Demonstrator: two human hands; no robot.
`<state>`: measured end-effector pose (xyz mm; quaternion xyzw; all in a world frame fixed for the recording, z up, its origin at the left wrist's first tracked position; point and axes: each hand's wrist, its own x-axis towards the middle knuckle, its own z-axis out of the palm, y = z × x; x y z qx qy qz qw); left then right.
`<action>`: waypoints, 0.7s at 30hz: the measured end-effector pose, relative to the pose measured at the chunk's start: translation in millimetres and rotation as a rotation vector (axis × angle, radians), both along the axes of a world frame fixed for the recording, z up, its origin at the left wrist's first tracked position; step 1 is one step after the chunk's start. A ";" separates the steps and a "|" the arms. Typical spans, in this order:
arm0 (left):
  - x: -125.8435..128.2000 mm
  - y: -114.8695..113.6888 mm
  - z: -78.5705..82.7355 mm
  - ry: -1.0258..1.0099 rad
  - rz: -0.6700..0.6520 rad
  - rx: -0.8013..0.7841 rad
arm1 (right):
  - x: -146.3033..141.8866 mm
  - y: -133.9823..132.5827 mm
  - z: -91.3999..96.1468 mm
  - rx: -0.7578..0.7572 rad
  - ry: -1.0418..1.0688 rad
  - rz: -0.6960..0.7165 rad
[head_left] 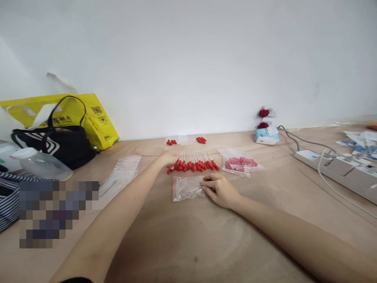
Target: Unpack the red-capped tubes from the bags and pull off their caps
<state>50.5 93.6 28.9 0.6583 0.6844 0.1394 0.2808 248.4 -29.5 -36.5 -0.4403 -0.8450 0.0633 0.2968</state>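
A row of white sticks with red rounded tips (194, 166) lies side by side on the table, tips toward me. At the row's left end, my left hand (169, 159) curls its fingers around a few of these sticks; red tips poke out beneath it, and the fingertips are partly hidden. Just below the row lies a clear zip bag (187, 188) with a red seal line at its left end. My right hand (222, 190) has its bent fingers closed on the bag's right end. No red tips show inside this bag.
Filled bags (241, 162) lie right of the row, and flat clear bags (125, 169) to the left. Behind are two small red piles (201, 140) on plastic. A black bag (59, 145), bottle (44, 163), tissue pack (266, 136) and power strip (338, 169) stand around.
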 end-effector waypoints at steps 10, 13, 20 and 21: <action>-20.2 -2.3 -10.1 0.173 0.022 0.172 | 0.2 -0.5 -0.1 0.011 -0.015 -0.005; -18.6 12.7 -14.6 0.227 0.070 0.252 | 0.5 -0.1 -0.9 0.026 -0.016 -0.010; -28.9 44.1 -25.4 0.275 0.153 0.327 | 0.5 -0.1 -0.2 0.029 -0.032 -0.007; -30.8 46.7 -25.9 0.279 0.152 0.325 | 0.5 -0.2 0.1 0.025 -0.031 -0.009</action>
